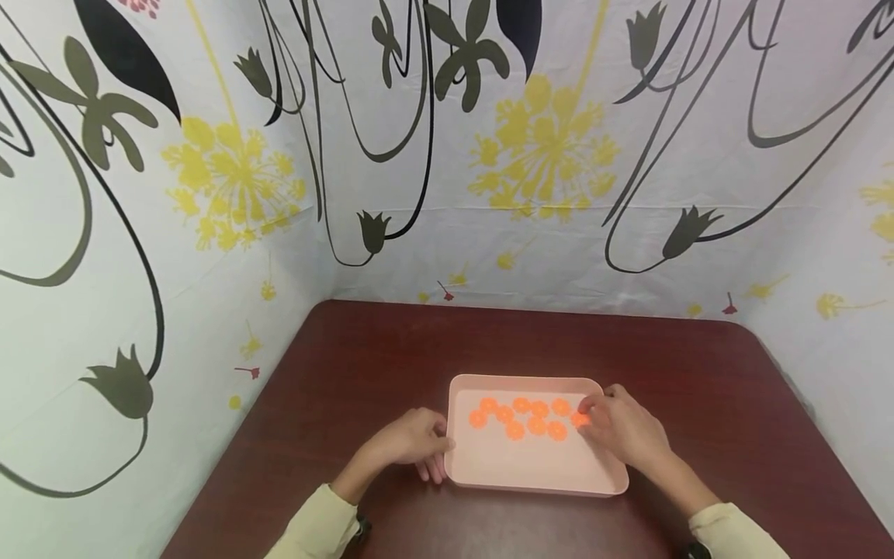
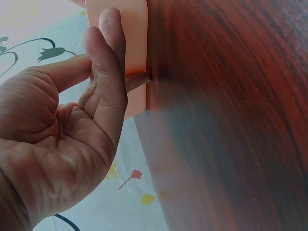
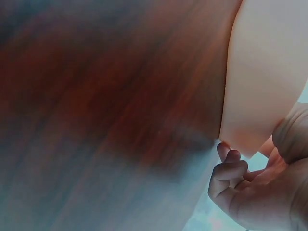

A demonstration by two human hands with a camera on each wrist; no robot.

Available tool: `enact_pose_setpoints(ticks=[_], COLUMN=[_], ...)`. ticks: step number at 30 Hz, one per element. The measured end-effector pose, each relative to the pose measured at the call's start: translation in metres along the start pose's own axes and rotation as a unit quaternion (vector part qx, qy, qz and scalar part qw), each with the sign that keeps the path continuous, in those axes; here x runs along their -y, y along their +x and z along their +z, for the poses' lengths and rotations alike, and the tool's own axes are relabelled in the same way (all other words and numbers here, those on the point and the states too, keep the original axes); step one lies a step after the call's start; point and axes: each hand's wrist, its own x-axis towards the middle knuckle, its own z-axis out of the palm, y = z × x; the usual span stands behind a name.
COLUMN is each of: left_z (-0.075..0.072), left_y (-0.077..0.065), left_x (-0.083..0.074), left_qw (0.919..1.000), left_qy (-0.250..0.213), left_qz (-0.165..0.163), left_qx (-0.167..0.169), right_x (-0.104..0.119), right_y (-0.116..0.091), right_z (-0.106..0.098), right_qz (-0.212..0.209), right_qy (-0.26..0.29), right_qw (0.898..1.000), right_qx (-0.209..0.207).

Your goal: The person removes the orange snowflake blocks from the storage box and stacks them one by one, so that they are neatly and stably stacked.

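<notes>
A shallow pale-pink tray (image 1: 531, 473) lies on the dark red table. Several flat, bright orange pieces with scalloped edges, like small flowers, are spread over its upper half; one is this orange piece (image 1: 556, 430). My left hand (image 1: 412, 439) holds the tray's left side, thumb at the rim and the other fingers outside the wall; the left wrist view shows the hand (image 2: 72, 110) against that wall. With its fingertips, my right hand (image 1: 625, 431) pinches the rightmost orange piece (image 1: 580, 419) inside the tray. In the right wrist view the tray's outer wall (image 3: 264, 72) hides the fingertips' work.
The wood-grain table (image 1: 391, 349) extends around the tray on all sides. A patterned cloth (image 1: 447, 178) with flowers and stems hangs behind the table and along both its sides.
</notes>
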Motion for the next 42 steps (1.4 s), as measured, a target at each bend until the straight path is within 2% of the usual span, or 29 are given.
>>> enact_pose_setpoints(ticks=[9, 15, 25, 35, 42], left_z=[0.000, 0.001, 0.001, 0.002, 0.002], left_y=[-0.001, -0.003, -0.003, -0.005, -0.004], left_x=[0.001, 0.002, 0.005, 0.004, 0.003], left_qw=[1.0000, 0.9999, 0.9999, 0.9999, 0.9999], left_qy=[0.000, 0.005, -0.004, -0.006, -0.003], left_qz=[0.003, 0.001, 0.004, -0.002, 0.009], left_qx=[0.000, -0.012, -0.015, -0.012, -0.012], right_x=[-0.003, -0.004, -0.010, -0.037, -0.063], right_y=[0.005, 0.006, 0.005, 0.011, 0.021], right_z=[0.000, 0.000, -0.012, -0.030, -0.033], right_qz=[-0.009, -0.026, -0.044, -0.014, 0.011], right_qy=[-0.011, -0.022, 0.009, 0.015, -0.008], right_qw=[1.000, 0.999, 0.996, 0.994, 0.994], right_qx=[-0.001, -0.026, -0.077, -0.110, -0.104])
